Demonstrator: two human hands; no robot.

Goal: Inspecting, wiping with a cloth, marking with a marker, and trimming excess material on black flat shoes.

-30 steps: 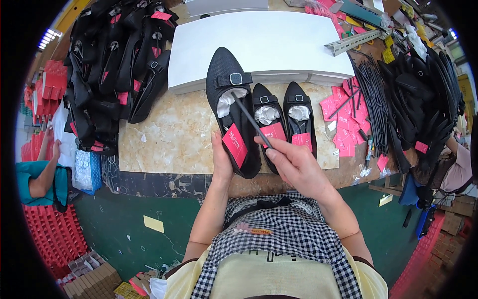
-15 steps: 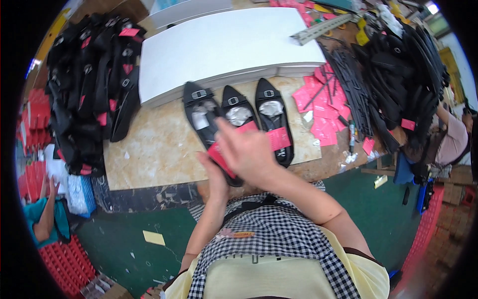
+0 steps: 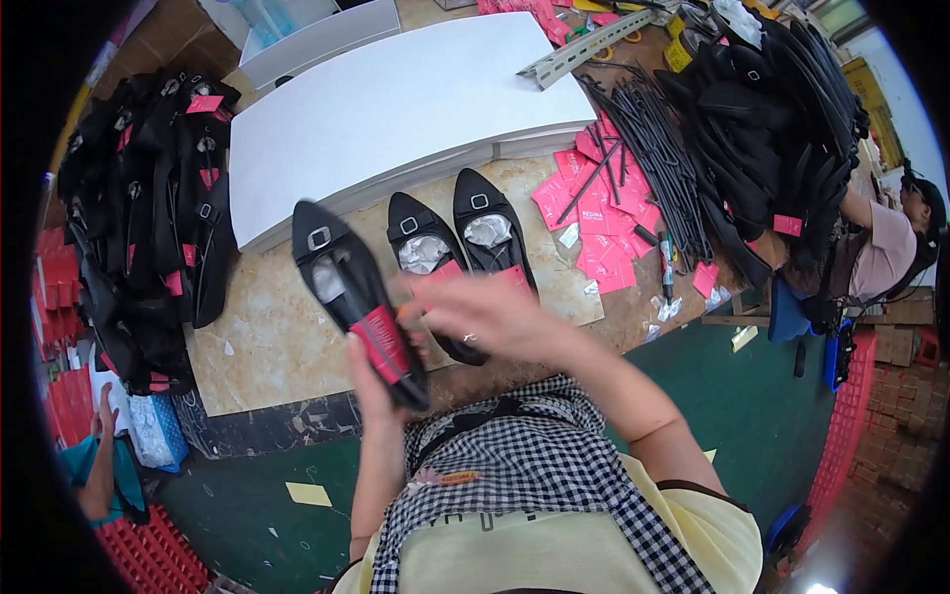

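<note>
Snugly, left fingers (image 3: 362, 371) clasp a shoe (image 3: 361, 289), its pink card (image 3: 380, 344) lettered; right fingers (image 3: 440, 305) spread.

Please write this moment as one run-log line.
left hand: holds black shoe with pink tag | right hand: blurred, beside it, grip unclear | table: two more black shoes, loose pink tags, black sticks

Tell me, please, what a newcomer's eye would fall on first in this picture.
Probably the black buckled shoe in the left hand, front and centre, with its bright pink tag. Next, likely, the broad white stack beyond it. Then perhaps the heap of black shoes at the table's left and the scattered pink cards at its right.
</note>
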